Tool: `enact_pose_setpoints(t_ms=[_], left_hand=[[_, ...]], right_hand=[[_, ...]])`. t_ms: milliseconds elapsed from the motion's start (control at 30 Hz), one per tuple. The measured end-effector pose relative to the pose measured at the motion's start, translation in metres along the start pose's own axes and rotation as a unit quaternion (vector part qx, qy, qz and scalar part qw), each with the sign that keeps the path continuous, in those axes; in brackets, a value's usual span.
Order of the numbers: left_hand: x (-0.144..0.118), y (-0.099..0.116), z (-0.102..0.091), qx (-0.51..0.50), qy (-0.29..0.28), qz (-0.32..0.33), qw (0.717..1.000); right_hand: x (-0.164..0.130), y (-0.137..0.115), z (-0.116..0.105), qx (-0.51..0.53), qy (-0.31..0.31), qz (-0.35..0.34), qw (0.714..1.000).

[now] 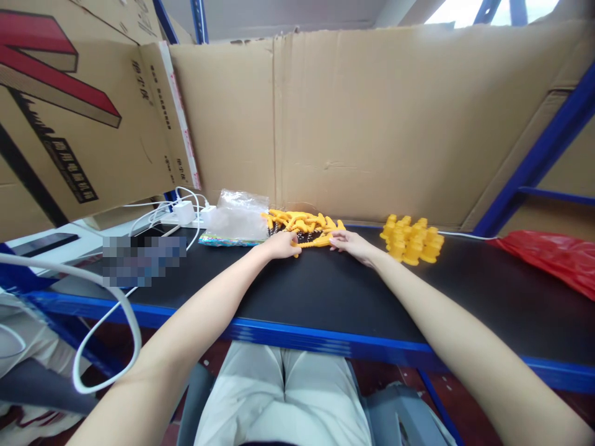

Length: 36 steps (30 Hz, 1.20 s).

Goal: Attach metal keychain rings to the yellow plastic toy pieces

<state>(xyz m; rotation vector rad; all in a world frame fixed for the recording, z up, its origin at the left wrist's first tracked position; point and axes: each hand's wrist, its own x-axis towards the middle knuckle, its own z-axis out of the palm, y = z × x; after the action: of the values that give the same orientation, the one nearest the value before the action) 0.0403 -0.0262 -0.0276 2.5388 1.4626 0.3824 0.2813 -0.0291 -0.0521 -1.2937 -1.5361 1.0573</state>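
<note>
a cardboard wall point(372, 124) backs the black table point(325, 297). near the table's far edge, a heap of orange plastic pieces point(302, 224) lies beside a clear bag point(237, 214) and yellow stack point(411, 238). left hand point(279, 244) and right hand point(351, 243) pinch one orange strip point(313, 243) between closed fingertips, just before the heap.

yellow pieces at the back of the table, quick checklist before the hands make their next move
1. Left hand on the loose yellow pieces: ok, touching.
2. Right hand on the same pile: ok, at its right edge.
3. Firm grip on a single piece: cannot tell.
4. Stacked yellow pieces apart from the hands: ok.
5. Clear plastic bag off the pile: not ok, it abuts the left side.
6. Black table bare before the hands: ok.
</note>
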Motion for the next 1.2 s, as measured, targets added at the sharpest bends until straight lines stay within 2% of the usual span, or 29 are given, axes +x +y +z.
enact_pose_setpoints(t_ms=[133, 400, 800, 967, 1100, 1200], left_hand=[[-0.0021, -0.0027, 0.0000, -0.030, 0.023, -0.010, 0.999], [0.0012, -0.0059, 0.0036, -0.011, 0.095, -0.013, 0.995], [-0.0001, -0.0039, 0.0047, 0.027, 0.108, 0.004, 0.994], [0.0011, -0.0051, 0.0070, -0.027, 0.122, 0.007, 0.992], [0.0000, -0.0023, 0.0081, -0.136, 0.080, -0.023, 0.987], [-0.0003, 0.0005, 0.0086, -0.178, 0.074, -0.032, 0.981]], right_hand=[[-0.0035, -0.0001, -0.0040, 0.036, -0.023, -0.001, 0.999], [-0.0052, -0.0056, -0.0064, 0.089, -0.030, 0.019, 0.995], [-0.0023, -0.0005, -0.0098, 0.064, -0.030, -0.041, 0.997], [-0.0019, 0.0002, -0.0099, 0.054, -0.023, -0.036, 0.998], [-0.0042, -0.0024, -0.0093, 0.057, -0.016, -0.010, 0.998], [-0.0063, -0.0056, -0.0083, 0.050, -0.025, -0.006, 0.998]])
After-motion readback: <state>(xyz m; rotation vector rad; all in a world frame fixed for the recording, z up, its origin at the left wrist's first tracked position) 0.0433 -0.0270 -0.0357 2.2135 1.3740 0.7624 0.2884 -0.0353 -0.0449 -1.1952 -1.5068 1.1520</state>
